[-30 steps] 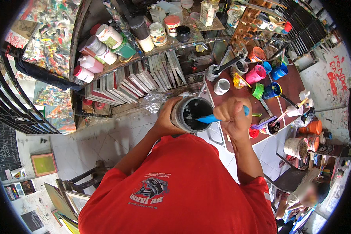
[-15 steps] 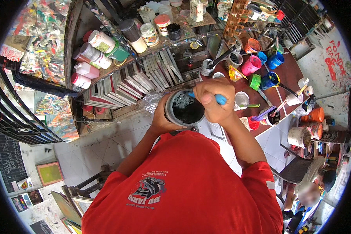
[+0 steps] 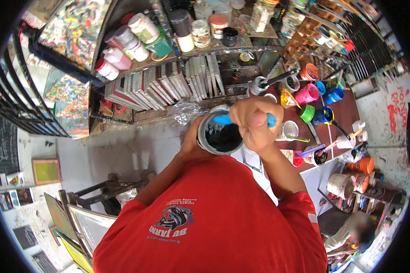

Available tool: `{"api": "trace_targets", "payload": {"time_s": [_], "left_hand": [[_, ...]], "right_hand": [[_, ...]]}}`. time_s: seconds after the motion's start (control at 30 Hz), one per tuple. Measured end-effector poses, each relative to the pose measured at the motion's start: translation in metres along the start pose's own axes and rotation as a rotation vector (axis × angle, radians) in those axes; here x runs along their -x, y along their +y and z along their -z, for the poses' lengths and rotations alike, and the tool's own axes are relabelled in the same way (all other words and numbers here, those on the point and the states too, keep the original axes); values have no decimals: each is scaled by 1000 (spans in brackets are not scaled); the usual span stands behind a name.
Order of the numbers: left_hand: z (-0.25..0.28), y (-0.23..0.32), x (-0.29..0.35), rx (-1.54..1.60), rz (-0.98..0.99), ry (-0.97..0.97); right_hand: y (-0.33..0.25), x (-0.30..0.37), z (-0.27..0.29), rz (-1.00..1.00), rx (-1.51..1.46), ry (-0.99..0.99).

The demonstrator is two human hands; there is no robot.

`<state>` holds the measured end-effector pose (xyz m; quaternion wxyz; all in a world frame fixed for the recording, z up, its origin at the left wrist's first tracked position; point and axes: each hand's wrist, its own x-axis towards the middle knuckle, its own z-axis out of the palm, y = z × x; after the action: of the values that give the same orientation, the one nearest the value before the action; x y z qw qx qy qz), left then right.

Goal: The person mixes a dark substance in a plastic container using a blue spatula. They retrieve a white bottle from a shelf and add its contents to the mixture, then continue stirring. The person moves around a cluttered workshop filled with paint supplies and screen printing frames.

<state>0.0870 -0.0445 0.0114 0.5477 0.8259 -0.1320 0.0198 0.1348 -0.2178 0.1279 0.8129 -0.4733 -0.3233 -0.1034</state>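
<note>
Head view shows a red shirt [image 3: 214,218] at 6 o'clock, and just past it the left hand [image 3: 190,140] wraps its fingers tight around a round tub [image 3: 218,135] of black paint to keep it steady. Right hand [image 3: 255,122] has its fingers closed in a fist on a blue stick [image 3: 223,119] that dips into the tub, likely to stir. Farther off at 2 o'clock, bright little paint cups [image 3: 308,93] sit on a brown surface [image 3: 346,109], and at 12 o'clock white jars with red lids [image 3: 123,50] lean on a shelf [image 3: 200,51].

2 hands [image 3: 255,125], 1 paint tub [image 3: 218,136], 1 blue stirrer [image 3: 225,119], 1 table [image 3: 346,109].
</note>
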Motion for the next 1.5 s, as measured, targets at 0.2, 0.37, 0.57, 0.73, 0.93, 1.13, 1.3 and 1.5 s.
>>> {"api": "trace_targets", "payload": {"time_s": [0.2, 0.37, 0.57, 0.73, 0.93, 1.13, 1.3, 1.5], "left_hand": [[52, -43, 25, 174, 0, 192], [89, -58, 57, 147, 3, 359], [149, -73, 110, 208, 78, 578], [193, -90, 158, 161, 80, 699], [209, -113, 239, -30, 176, 943], [232, -100, 289, -175, 266, 1152], [242, -112, 312, -102, 384, 1350], [293, -136, 312, -113, 500, 1421]], "right_hand": [[18, -27, -37, -259, 157, -418], [66, -29, -93, -368, -225, -312], [99, -57, -181, -155, 8, -566], [137, -28, -262, -331, -112, -628], [185, -25, -342, -326, -493, -766], [213, 3, -423, -804, -836, -947], [251, 7, -481, -536, -658, -1034], [294, -13, -555, -1060, -1074, -1182]]}}
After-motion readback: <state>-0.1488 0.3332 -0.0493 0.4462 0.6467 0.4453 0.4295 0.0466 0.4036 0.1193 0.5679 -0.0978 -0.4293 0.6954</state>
